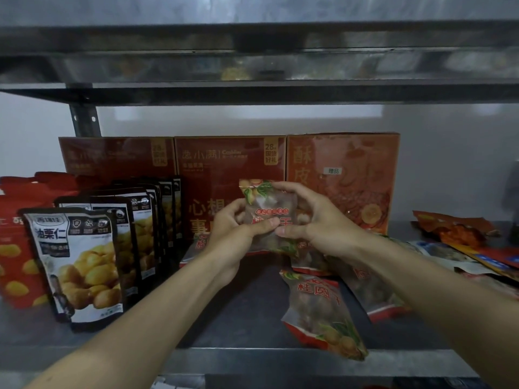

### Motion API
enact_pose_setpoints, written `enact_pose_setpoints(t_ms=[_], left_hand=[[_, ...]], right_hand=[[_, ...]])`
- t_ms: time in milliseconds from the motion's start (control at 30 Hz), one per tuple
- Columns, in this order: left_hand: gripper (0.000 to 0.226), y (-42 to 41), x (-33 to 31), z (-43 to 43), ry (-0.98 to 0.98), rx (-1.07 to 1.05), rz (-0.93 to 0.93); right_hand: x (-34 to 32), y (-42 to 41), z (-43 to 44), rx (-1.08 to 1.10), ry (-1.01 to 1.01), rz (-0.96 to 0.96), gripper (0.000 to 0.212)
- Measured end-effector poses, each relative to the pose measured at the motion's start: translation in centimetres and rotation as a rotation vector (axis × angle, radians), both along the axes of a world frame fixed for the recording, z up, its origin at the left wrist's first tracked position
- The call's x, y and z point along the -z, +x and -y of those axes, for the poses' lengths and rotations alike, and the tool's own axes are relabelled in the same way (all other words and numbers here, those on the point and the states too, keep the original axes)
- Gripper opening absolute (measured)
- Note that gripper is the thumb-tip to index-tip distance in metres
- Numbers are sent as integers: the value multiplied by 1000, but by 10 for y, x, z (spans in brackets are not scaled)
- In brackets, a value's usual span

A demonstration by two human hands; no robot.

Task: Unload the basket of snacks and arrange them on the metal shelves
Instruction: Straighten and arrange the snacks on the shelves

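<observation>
Both my hands hold one clear pouch of dried longan (268, 209) with red lettering, upright above the metal shelf (238, 313), in front of the red boxes. My left hand (234, 228) grips its left side with the thumb across the front. My right hand (311, 220) pinches its right side, fingers curled over the top edge. More longan pouches lie flat on the shelf: one (323, 313) near the front edge, others (365, 279) under my right forearm. The basket is out of view.
Black chestnut pouches (84, 265) stand in a row at left, red pouches (14, 248) beside them. Three red boxes (230, 169) line the back wall. Loose mixed packets (460, 240) lie at right. An upper shelf (252, 88) hangs overhead.
</observation>
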State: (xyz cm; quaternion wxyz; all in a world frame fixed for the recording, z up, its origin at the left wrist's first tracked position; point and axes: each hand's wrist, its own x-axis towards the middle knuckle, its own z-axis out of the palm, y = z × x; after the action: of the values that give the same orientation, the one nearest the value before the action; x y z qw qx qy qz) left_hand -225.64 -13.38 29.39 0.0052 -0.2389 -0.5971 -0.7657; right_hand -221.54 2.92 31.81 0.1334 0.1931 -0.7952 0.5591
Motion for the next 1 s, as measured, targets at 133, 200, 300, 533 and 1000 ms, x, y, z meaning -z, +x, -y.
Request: enact_pose_setpoints(t_ms=[133, 200, 300, 533, 1000], left_hand=[[24, -3, -1, -2, -60, -11, 13], [19, -4, 0, -4, -67, -20, 10], [20, -4, 3, -6, -145, -90, -114], [17, -12, 4, -1, -324, -166, -249], [87, -17, 13, 18, -228, -90, -170]], right_hand=[[-4, -2, -4, 58, 43, -19, 71], [-4, -2, -3, 67, 60, -21, 69], [-3, -3, -1, 81, 73, -36, 68], [-3, -5, 2, 94, 26, -12, 61], [3, -21, 8, 144, -63, 49, 64]])
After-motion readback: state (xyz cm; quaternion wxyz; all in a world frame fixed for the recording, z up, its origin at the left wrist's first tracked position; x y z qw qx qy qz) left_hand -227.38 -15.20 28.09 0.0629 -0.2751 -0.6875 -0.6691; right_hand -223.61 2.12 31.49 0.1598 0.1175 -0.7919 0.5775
